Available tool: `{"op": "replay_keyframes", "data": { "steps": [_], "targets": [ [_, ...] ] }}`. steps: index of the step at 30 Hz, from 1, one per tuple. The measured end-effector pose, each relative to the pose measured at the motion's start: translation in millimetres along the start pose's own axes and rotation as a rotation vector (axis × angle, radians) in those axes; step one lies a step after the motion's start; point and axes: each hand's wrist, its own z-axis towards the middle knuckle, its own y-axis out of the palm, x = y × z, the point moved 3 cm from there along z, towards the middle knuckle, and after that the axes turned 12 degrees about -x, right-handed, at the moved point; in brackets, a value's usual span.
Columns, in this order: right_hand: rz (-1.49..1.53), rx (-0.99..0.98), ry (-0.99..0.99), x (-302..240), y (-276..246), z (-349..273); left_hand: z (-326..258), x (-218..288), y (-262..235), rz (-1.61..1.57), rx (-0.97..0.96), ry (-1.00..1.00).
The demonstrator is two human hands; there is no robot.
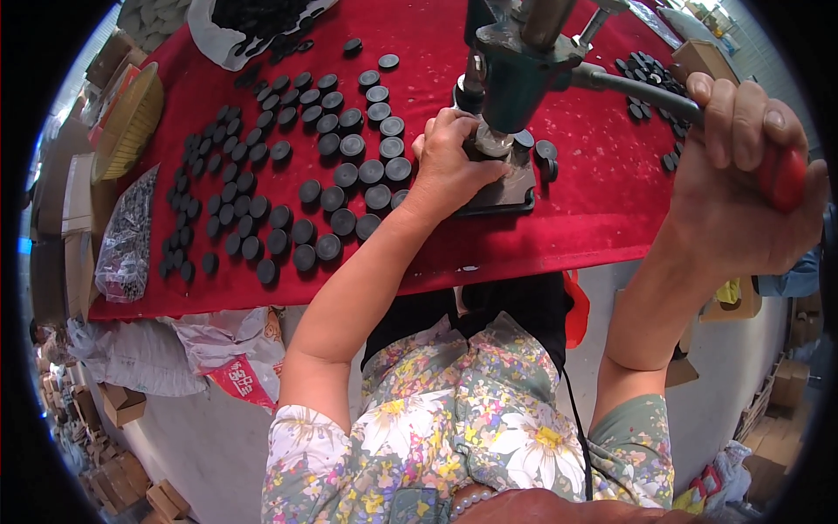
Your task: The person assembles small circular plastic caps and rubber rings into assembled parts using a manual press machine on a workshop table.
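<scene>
A dark green hand press [517, 92] stands at the table's far edge of my reach, its metal ram pointing down at a black base plate [513, 201]. My left hand [447, 162] is closed at the ram's lower end, thumb and fingers on either side; what they hold is mostly hidden. My right hand [738, 196] is wrapped around the red grip [783, 179] of the press's long grey lever [642, 90]. Many black round caps [346, 175] lie spread to the left of the press. A few more caps [546, 150] sit just right of it.
A red cloth [602, 205] covers the table. At the back left, a white bag [216, 39] holds black pieces; a yellow basket [131, 122] and a clear plastic bag [127, 244] line the left edge. More black caps [642, 74] and a cardboard box [703, 59] are at the back right.
</scene>
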Motion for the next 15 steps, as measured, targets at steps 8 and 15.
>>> {"op": "replay_keyframes", "data": {
  "steps": [8, 15],
  "targets": [
    [-0.021, 0.033, -0.002, -2, 1, -4, -3, -1, -4, -0.075, -0.019, 0.007],
    [-0.029, 0.065, 0.007, -3, -9, -13, -29, 11, -41, 0.045, 0.203, 0.191]
  ]
}}
